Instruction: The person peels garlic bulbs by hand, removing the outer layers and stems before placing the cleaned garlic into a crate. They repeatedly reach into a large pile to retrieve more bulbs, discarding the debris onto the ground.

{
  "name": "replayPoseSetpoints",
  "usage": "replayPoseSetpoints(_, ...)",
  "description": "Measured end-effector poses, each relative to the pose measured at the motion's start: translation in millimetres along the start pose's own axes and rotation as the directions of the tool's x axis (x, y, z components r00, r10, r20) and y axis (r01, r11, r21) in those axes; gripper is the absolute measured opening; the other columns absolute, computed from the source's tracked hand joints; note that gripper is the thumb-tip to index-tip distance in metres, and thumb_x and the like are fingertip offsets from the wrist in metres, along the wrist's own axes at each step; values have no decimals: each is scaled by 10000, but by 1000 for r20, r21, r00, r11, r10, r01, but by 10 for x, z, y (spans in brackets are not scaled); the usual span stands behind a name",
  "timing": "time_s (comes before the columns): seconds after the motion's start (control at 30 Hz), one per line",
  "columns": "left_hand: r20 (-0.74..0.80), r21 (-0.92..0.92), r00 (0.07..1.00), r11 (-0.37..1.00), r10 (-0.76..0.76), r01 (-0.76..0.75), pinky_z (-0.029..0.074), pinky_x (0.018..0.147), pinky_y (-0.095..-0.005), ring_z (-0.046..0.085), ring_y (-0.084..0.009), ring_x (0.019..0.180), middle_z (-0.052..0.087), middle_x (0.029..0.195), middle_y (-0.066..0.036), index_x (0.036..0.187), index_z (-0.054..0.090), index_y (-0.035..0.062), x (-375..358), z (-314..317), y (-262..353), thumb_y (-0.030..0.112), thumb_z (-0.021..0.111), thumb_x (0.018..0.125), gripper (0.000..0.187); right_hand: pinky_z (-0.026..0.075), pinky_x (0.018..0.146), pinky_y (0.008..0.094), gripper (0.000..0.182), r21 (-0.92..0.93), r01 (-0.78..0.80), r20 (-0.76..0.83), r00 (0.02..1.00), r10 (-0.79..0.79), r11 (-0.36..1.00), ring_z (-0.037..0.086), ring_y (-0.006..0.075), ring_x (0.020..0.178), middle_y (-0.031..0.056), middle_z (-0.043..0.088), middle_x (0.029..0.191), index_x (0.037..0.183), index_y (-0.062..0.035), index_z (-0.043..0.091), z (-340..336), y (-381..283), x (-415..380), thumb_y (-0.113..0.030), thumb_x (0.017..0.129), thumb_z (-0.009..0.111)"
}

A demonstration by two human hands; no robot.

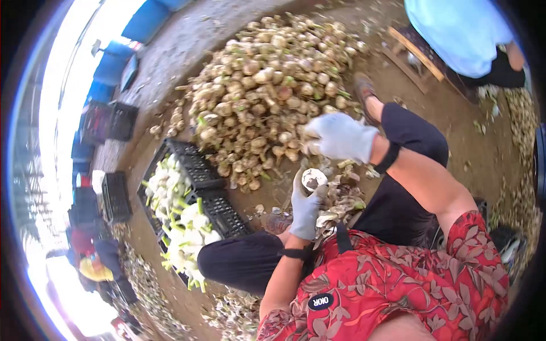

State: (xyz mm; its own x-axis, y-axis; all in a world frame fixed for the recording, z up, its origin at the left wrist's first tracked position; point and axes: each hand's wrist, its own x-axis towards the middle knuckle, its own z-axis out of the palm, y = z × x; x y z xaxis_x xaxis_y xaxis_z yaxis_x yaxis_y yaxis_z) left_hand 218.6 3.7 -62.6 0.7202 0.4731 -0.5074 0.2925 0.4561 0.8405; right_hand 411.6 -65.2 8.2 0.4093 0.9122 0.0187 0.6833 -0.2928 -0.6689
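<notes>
Dirt floor (pixel 170 62) fills the frame's middle; blue crates (pixel 114 62) (stacked, sunlit) stand upper left, black crates (pixel 111 120) just below them.

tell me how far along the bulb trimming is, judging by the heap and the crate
Done: the black crate holds a fair batch of cleaned white bulbs, and peelings lie between the legs. In hand: the left hand grips one bulb, while the right hand is at the edge of the heap. Left: the big pile of untrimmed bulbs is far larger than the crate's share.

Black crates (pixel 196 165) of peeled white bulbs (pixel 185 224) beside a co-worker's blue shirt (pixel 455 34).
</notes>
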Motion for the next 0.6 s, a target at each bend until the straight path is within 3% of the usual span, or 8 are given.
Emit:
replayPoseSetpoints(0.07,-46,-74,998,996,42,-46,484,483,-246,586,-113,589,628,970,-63,1406,357,38,-219,-94,247,29,669,829,656,508,760,401,342,171,-58,103,994,41,984,656,344,871,183,666,919,1000,-33,660,50,-243,-75,-332,833,662)
replayPoseSetpoints(0.13,-102,-38,971,974,217,-222,499,546,-240,595,-105,665,631,993,-58,1385,395,34,-273,-235,239,5,665,830,618,504,780,365,495,320,-113,205,978,48,940,663,253,891,158,677,952,1070,-19,635,245,-366,-122,-416,787,719)
replayPoseSetpoints(0.2,-132,60,935,944,330,-325,508,614,-234,599,-100,747,632,1017,-53,1364,430,30,-357,-300,269,-14,661,827,586,497,786,340,592,451,-127,200,979,38,883,643,205,894,145,670,931,1068,6,623,360,-621,-237,-453,724,769)
replayPoseSetpoints(0.27,-146,214,912,912,384,-350,510,689,-226,598,-97,835,632,1040,-50,1343,461,27,-514,-352,365,-30,658,820,561,491,781,325,588,344,-29,71,997,4,938,629,188,882,146,664,920,1026,18,632,517,-675,-297,-428,682,804)
replayPoseSetpoints(0.4,-104,400,963,897,249,-189,504,790,-298,639,-167,924,673,1038,-158,1310,468,-11,-732,-505,425,38,691,801,558,483,750,308,491,422,-196,185,974,127,885,625,177,821,118,670,852,953,12,653,563,-878,-333,-355,671,816)
replayPoseSetpoints(0.43,-58,390,920,857,388,-337,506,775,-305,660,-189,882,687,986,-163,1275,503,3,-778,-513,439,36,703,779,535,490,714,290,438,425,-183,190,976,111,887,622,143,765,88,672,811,950,3,660,595,-834,-326,-329,702,804)
replayPoseSetpoints(0.53,-47,442,944,855,326,-273,492,791,-269,603,-104,870,677,991,-71,1183,583,-10,-868,-530,517,24,704,773,429,518,588,281,367,559,-508,478,843,246,656,638,134,674,63,665,775,941,-10,660,447,-911,-344,-321,780,768)
replayPoseSetpoints(0.6,-23,420,940,856,340,-300,491,797,-266,602,-100,882,683,963,-77,1173,585,-16,-852,-567,488,35,703,778,415,509,548,232,246,666,-499,463,859,218,555,625,92,636,31,664,762,973,-21,669,539,-752,-358,-237,859,702)
